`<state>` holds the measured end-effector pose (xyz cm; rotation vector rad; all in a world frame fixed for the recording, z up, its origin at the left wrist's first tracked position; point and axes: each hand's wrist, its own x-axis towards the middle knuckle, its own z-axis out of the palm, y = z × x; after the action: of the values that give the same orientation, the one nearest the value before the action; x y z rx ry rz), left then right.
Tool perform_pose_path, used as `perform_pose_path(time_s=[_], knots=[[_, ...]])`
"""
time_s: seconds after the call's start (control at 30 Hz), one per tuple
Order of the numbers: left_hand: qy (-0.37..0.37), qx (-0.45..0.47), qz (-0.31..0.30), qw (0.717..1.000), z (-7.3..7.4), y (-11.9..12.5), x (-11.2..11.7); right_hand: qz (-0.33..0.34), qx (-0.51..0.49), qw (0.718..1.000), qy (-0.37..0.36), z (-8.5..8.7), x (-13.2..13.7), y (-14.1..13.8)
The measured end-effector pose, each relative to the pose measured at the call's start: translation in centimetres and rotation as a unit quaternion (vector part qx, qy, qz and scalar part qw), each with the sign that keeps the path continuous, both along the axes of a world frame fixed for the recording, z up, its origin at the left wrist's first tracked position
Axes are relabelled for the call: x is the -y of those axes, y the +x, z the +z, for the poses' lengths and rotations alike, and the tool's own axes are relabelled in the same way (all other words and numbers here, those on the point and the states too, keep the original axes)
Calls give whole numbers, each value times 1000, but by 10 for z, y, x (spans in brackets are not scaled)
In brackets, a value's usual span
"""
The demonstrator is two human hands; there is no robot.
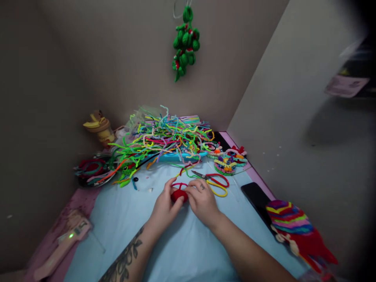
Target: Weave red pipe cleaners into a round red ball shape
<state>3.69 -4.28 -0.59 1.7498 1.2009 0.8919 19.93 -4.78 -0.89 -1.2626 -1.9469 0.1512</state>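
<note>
Both my hands meet over the middle of a light blue table cover [123,219]. My left hand [165,207] and my right hand [202,199] pinch a small red pipe-cleaner ball [178,194] between their fingertips, and a thin red pipe-cleaner loop [179,184] rises from it just behind. Both hands are closed on this red piece. A ring shows on a finger of my right hand. Scissors with red and yellow handles [216,182] lie just right of my right hand.
A big heap of coloured pipe cleaners [164,137] fills the back of the table. Finished coiled pieces [229,160] sit at the back right, a black phone [257,196] and a striped doll [296,231] at the right edge. A pink device with a green light [63,243] lies left. A green ornament [185,39] hangs on the wall.
</note>
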Motion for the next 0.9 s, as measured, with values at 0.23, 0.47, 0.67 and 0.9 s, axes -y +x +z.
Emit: perform_pose_path(time_s=[0.23,0.47,0.67,0.9], knots=[[-24,57,-15,998,-4,-4,-1,52,-30,998,-4,1,-1,1],[-121,151,-26,981,-1,-7,-5,75,-85,993,-44,-8,-1,1],[-148,64,0,987,-4,-16,-12,44,-147,982,-106,-21,-5,0],[-43,-158,63,985,12,-28,-12,30,-129,987,-88,8,-19,-13]])
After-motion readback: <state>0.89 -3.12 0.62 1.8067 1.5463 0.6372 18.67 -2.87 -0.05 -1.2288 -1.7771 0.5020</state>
